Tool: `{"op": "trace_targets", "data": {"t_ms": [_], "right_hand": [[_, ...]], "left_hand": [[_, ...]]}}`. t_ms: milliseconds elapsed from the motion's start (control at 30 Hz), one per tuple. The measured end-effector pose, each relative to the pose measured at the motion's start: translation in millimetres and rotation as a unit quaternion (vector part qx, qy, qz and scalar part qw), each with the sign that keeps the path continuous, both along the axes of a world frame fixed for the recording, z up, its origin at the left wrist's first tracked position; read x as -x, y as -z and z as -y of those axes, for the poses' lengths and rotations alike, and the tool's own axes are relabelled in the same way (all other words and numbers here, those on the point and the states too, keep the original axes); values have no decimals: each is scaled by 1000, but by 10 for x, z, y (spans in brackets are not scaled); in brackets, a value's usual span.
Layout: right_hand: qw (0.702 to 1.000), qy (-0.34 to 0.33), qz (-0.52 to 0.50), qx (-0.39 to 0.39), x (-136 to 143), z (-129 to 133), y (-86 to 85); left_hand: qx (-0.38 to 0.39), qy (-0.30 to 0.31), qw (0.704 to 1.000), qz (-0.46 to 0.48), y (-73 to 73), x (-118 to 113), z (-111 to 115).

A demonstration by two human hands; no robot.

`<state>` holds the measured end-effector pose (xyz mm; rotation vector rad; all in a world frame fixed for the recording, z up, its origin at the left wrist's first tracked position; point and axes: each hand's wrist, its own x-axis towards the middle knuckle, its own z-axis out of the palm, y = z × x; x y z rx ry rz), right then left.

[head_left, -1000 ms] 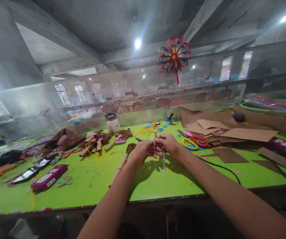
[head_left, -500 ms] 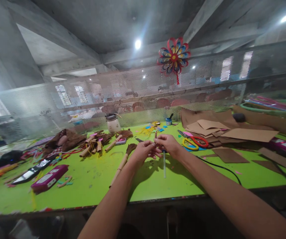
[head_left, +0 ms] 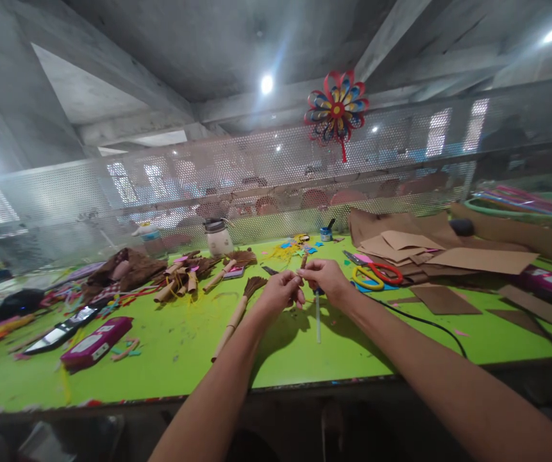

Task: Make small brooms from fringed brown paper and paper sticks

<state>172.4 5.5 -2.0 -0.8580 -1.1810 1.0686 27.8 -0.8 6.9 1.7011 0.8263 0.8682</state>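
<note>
Over the middle of the green table, my left hand (head_left: 281, 290) and my right hand (head_left: 324, 277) meet at the fingertips, both closed in a pinch. A small thin brown roll (head_left: 304, 259), perhaps paper, sticks up from my right fingers. What my left fingers pinch is too small to make out. Beneath my right hand a whitish translucent stick (head_left: 318, 324) points toward me; the tool it joins is mostly hidden. Left of my left hand lies a little brown paper broom (head_left: 231, 327) with a fringed end.
Scissors (head_left: 376, 276) with yellow and red handles lie right of my hands, before brown paper sheets (head_left: 477, 260). A black cord (head_left: 429, 321) runs across the right. Several paper brooms (head_left: 179, 282), a purple box (head_left: 97, 343) and a white jar (head_left: 218, 239) stand or lie leftward.
The brown roll has tipped slightly to the right in my right hand. My left fingers have curled in more; both hands stay at about the same spot.
</note>
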Motion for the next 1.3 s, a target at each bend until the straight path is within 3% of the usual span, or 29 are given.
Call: {"op": "trace_targets", "data": {"t_ms": [300, 467, 533, 633, 733, 800, 1000, 1300], "right_hand": [[995, 50, -90, 1, -129, -60, -91], [974, 145, -173, 29, -396, -195, -114], [970, 154, -185, 40, -468, -216, -119], [977, 92, -181, 61, -406, -161, -127], [983, -67, -158, 68, -249, -48, -151], [979, -134, -146, 51, -185, 19, -175], [973, -177, -147, -8, -202, 115, -235], [976, -158, -147, -32, -184, 126, -250]], "left_hand": [[9, 24, 1000, -10, 14, -22, 19], [49, 54, 997, -14, 4, 11, 53], [75, 68, 995, 19, -8, 31, 58], [108, 103, 980, 128, -37, 59, 59], [116, 137, 959, 220, -54, 79, 58], [114, 149, 950, 249, -55, 85, 58], [141, 161, 945, 248, -72, 75, 77], [156, 161, 945, 239, -73, 47, 102]]}}
